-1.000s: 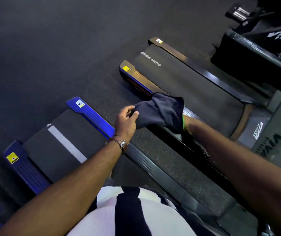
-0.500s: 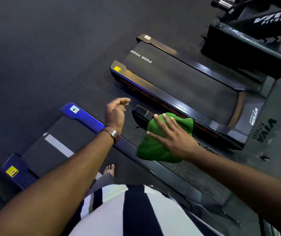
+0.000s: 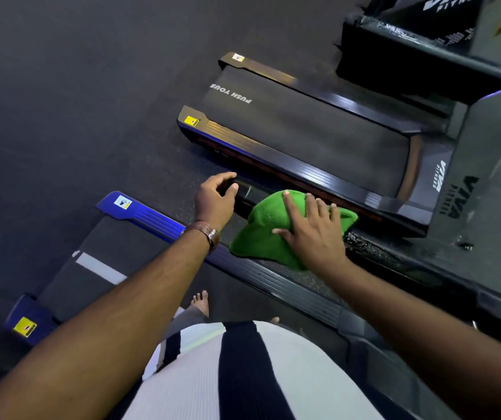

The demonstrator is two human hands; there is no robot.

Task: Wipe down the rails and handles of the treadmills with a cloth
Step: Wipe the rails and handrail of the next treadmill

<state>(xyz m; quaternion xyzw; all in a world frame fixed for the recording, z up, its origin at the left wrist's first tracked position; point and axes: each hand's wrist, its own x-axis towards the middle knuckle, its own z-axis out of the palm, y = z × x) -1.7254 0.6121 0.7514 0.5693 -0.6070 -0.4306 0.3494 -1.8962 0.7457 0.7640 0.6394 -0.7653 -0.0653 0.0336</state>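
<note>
We're mid-wipe, right hand [image 3: 312, 234] spread flat pressing the green cloth [image 3: 261, 228] on the black handrail [image 3: 244, 190], left hand [image 3: 215, 198] curling round its end; next, probably a sweep along it.

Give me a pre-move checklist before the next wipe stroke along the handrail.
1. Cloth under wiping hand: ok, right hand lies flat on the green cloth.
2. Cloth on the handrail: ok, draped over it.
3. Left hand out of the stroke path: not ok, it sits at the rail's end.
4. Left hand gripping the rail: cannot tell.
5. Rail ahead of the cloth clear: cannot tell, mostly hidden.
</note>
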